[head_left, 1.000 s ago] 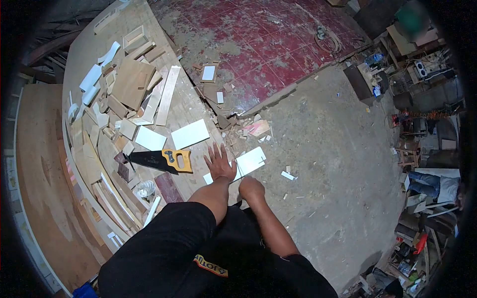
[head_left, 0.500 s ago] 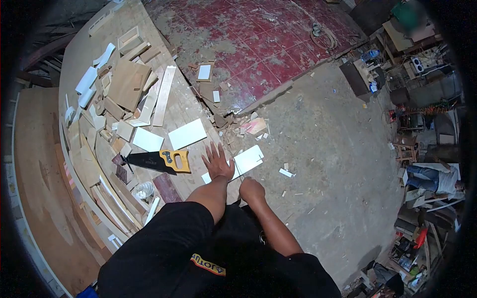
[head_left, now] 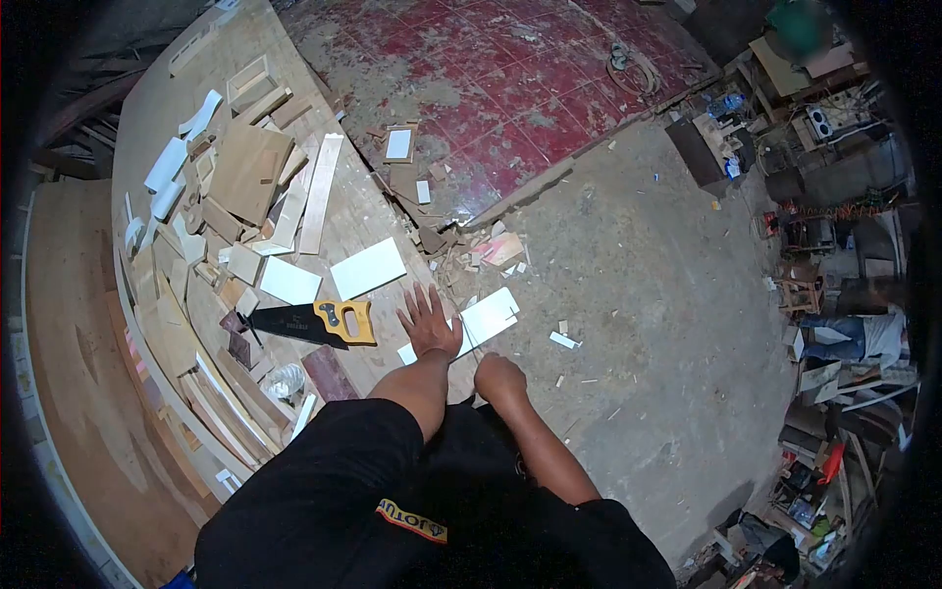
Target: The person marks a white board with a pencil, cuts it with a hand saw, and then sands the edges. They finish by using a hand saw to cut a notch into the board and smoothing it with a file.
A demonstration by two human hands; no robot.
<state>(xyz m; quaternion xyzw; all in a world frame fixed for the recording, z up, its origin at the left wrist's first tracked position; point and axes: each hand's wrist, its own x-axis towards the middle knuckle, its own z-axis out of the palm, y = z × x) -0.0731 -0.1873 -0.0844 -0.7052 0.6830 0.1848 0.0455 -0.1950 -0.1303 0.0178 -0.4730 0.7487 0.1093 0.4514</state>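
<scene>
My left hand lies flat with spread fingers on a long white board, which sticks out past the edge of the workbench. A thin dark line crosses the board just right of that hand, and a small notch shows near its far end. Close below the board, my right hand is closed in a fist; what it grips is hidden, and I cannot tell its kind. To the left of my hands, a handsaw with a yellow handle and black blade rests on the bench. Two white panels lie beyond it.
Wood offcuts and strips pile up across the left of the workbench. A clear plastic cup stands near my left arm. Scraps litter the concrete floor. A person is at the far right among clutter.
My left hand stays pressed on the board. My right fist has shifted very slightly toward me and to the right. The person at the far right has changed posture.
</scene>
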